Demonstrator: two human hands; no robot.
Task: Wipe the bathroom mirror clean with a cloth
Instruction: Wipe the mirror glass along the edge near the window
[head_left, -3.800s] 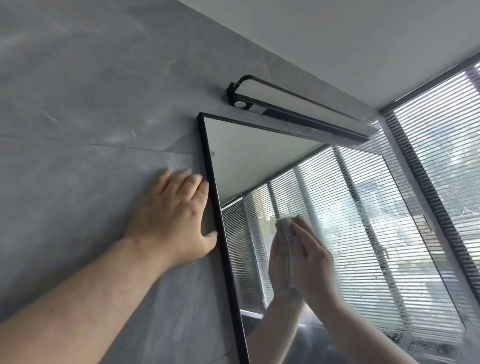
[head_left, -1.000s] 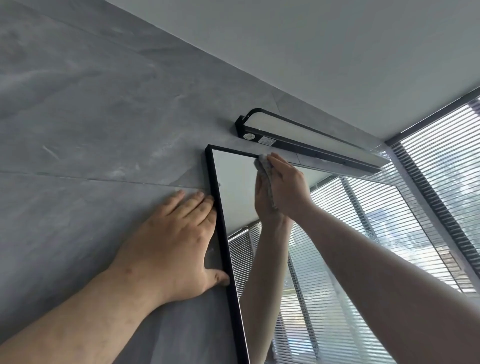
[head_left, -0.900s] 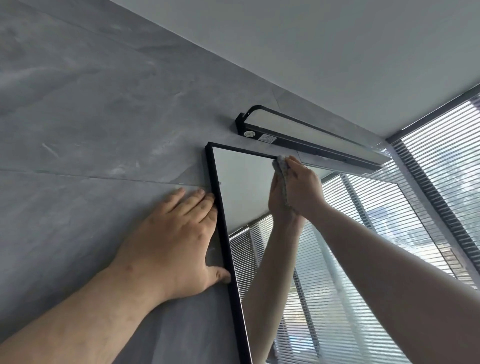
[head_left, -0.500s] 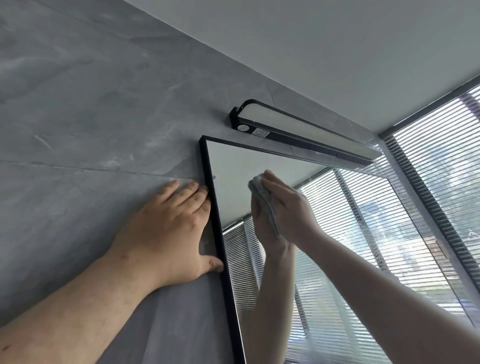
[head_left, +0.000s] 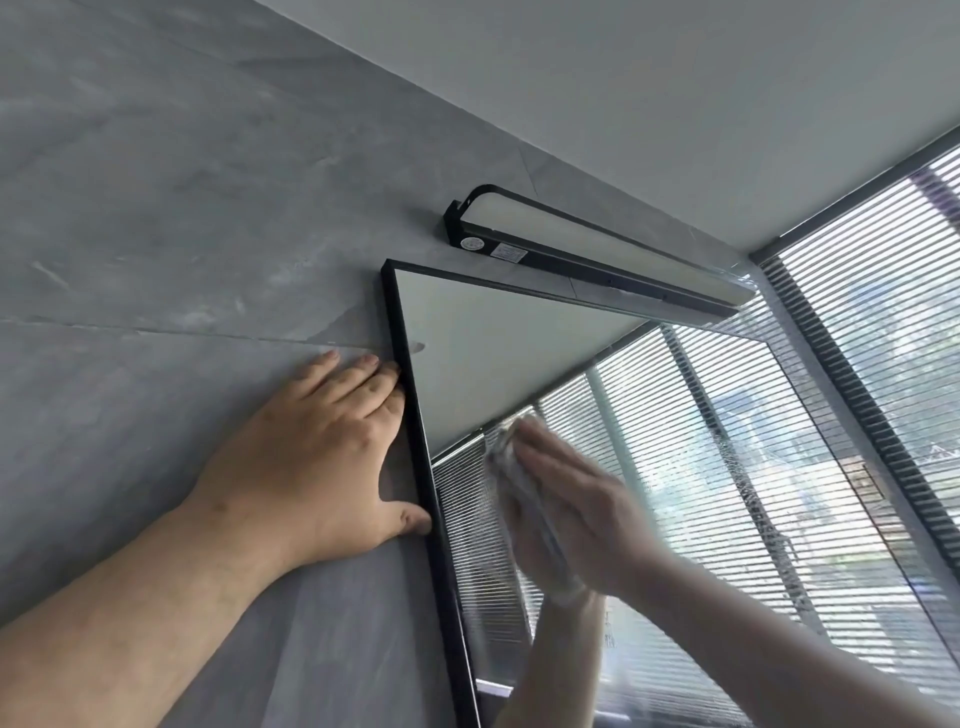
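Wiping is midway: the right hand (head_left: 566, 512) presses a pale cloth (head_left: 511, 457) flat-fingered on the black-framed mirror (head_left: 519, 353); the open left hand (head_left: 317, 457) braces on the grey wall (head_left: 156, 208); streaks remain at the right.

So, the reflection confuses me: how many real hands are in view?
2. The left hand rests flat on the grey wall beside the mirror frame; the right hand, blurred, presses the cloth against the glass.

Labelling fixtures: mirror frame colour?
Black, a thin frame around the mirror; clearest in the head view.
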